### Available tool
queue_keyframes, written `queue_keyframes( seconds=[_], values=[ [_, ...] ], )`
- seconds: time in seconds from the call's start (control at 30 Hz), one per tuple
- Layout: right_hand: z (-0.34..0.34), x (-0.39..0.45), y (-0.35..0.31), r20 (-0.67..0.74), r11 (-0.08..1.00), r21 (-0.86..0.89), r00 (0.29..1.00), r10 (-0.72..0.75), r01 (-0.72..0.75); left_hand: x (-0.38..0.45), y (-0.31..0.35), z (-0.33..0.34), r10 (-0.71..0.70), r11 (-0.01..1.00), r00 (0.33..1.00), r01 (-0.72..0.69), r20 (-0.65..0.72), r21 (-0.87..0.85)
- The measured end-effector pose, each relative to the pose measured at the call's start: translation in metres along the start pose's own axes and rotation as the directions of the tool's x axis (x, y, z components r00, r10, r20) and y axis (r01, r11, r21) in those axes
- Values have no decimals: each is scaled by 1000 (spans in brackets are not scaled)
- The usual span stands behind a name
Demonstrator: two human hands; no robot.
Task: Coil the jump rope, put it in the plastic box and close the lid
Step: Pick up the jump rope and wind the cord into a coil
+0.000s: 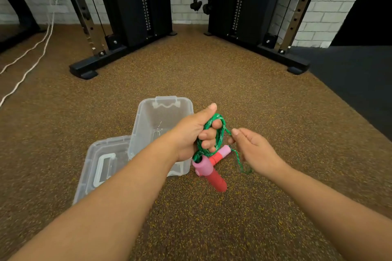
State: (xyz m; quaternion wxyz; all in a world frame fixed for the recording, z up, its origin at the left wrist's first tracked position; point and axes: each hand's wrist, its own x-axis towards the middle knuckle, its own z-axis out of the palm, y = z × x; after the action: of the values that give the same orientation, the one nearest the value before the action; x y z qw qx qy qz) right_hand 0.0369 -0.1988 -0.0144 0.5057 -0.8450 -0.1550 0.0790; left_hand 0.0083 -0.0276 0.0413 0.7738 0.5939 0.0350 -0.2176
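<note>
Here the clear plastic box [163,116] stands open on the floor, its lid [101,165] lying left. The left hand [195,131] grips the coiled jump rope [219,133] beside the box; the right hand [252,146] pinches its loose strand.

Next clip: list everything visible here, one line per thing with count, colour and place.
jump rope: one, green cord, coiled round the left hand, a strand running to the right hand
handles: two, pink and red, below the left hand
plastic box: one, clear, open, on the floor
lid: one, clear, off, on the floor left of the box
cable machine: one, black, at the white brick wall
cords: two, white, floor far left
floor: brown speckled
left hand: grips the coil
right hand: pinches the strand
</note>
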Motion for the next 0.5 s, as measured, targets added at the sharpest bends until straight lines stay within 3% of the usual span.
queue_keyframes(
  seconds=[0.23, 0.5],
  values=[
    [13, -22, -7, 156, 986, -153, 987, -35, 60, 10, 0, -8, 103, 953, 969, -161, -224, -257],
    [14, -32, -24, 268, 945, -225, 948, -173, 237, 10, 3, -7, 69, 944, 970, -138, -232, -299]
  ],
)
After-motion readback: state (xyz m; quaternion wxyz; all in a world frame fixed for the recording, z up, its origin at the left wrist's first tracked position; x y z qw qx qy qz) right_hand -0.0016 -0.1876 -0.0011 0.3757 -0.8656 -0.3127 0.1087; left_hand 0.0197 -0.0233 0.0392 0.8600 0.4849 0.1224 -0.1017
